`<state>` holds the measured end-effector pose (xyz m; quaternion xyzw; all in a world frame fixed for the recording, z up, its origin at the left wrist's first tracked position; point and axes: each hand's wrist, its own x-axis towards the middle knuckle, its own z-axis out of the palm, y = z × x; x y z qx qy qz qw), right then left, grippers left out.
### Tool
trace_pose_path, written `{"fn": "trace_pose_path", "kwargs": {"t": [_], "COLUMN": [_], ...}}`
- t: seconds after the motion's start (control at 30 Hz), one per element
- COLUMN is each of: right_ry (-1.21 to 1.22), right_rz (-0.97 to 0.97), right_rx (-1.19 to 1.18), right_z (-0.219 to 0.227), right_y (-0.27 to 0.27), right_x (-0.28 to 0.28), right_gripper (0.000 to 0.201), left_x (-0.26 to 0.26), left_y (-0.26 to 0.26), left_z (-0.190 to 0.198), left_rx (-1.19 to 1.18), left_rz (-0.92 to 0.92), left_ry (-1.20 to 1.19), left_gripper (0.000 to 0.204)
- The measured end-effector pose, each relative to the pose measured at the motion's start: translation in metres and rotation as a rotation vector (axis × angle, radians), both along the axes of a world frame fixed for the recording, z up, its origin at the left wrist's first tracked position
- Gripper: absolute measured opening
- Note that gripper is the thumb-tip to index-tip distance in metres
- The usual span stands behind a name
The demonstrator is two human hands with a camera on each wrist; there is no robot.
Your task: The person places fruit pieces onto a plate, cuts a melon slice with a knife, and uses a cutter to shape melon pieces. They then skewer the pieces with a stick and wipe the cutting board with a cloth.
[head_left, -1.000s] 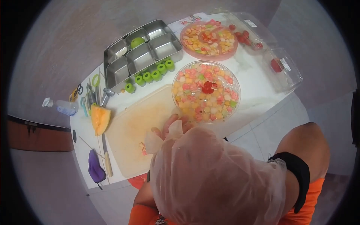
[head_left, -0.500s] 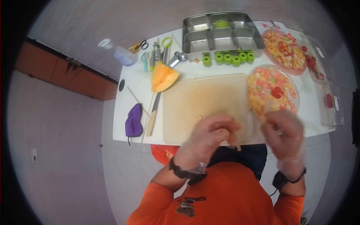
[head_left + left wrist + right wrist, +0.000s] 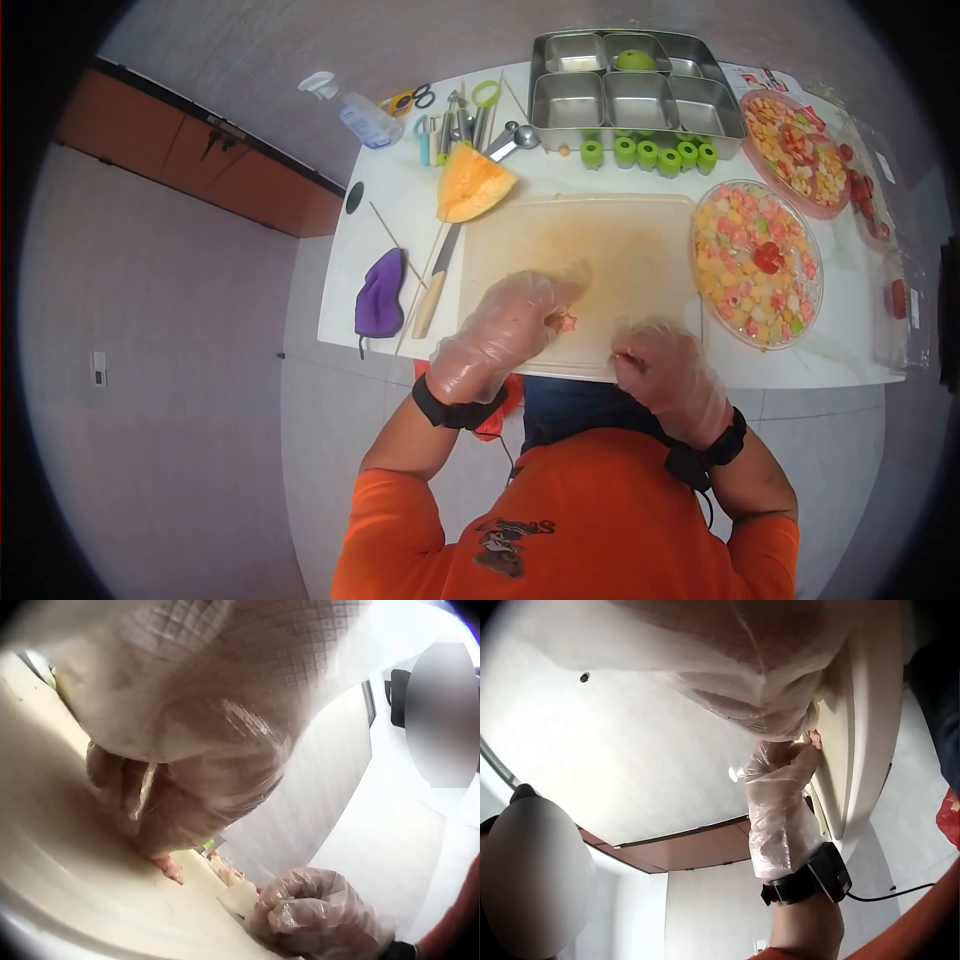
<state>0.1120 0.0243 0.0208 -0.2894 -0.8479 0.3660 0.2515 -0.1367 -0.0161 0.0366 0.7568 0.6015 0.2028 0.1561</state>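
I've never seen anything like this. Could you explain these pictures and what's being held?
These are a person's left hand and right hand in thin clear gloves. The wide picture comes from a camera worn on the head; the other two from one on each wrist. On the white table are a cutting board, an orange melon wedge, a knife, a metal tray and a round clear dish filled with small fruit pieces. The left hand, over the board, holds a small pinkish piece at its fingertips. The right hand is curled near the board's near-right corner; I can't tell whether it holds anything.
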Motion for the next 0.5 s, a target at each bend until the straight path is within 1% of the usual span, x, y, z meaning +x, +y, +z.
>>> {"fn": "trace_pose_path", "kwargs": {"t": [0.03,0.1,0.23,0.3,0.33,0.4,0.43,0.5], "right_ry": [-0.001,0.004,-0.032,-0.011,-0.012,-0.026,-0.028,-0.125], "right_rz": [0.002,0.0,-0.013,-0.019,-0.019,-0.029,-0.029,0.016], "right_rx": [0.001,-0.002,-0.012,-0.028,-0.026,-0.068,-0.066,-0.087], "right_z": [-0.001,-0.003,0.001,-0.003,-0.001,0.005,0.007,0.012], "right_y": [0.001,0.001,0.0,-0.001,-0.001,-0.002,0.0,0.002], "right_x": [0.0,0.001,0.0,0.0,0.0,0.0,0.001,0.002], "right_gripper": [0.008,0.009,0.01,0.012,0.012,0.012,0.012,0.012], "left_x": [-0.001,-0.002,-0.001,0.001,0.0,-0.005,-0.008,-0.016], "left_y": [0.0,-0.001,0.001,0.0,-0.001,-0.004,-0.005,-0.01], "left_z": [-0.001,-0.003,-0.006,-0.004,-0.005,-0.006,-0.006,-0.004], "left_rx": [0.001,0.007,-0.026,-0.037,-0.036,-0.146,-0.144,-0.078], "left_rz": [0.002,-0.046,-0.034,0.026,0.026,0.141,0.141,0.27], "left_ry": [-0.001,-0.018,-0.028,-0.042,-0.043,-0.34,-0.342,-0.365], "left_gripper": [0.041,0.051,0.05,0.041,0.041,0.04,0.04,0.037]}}
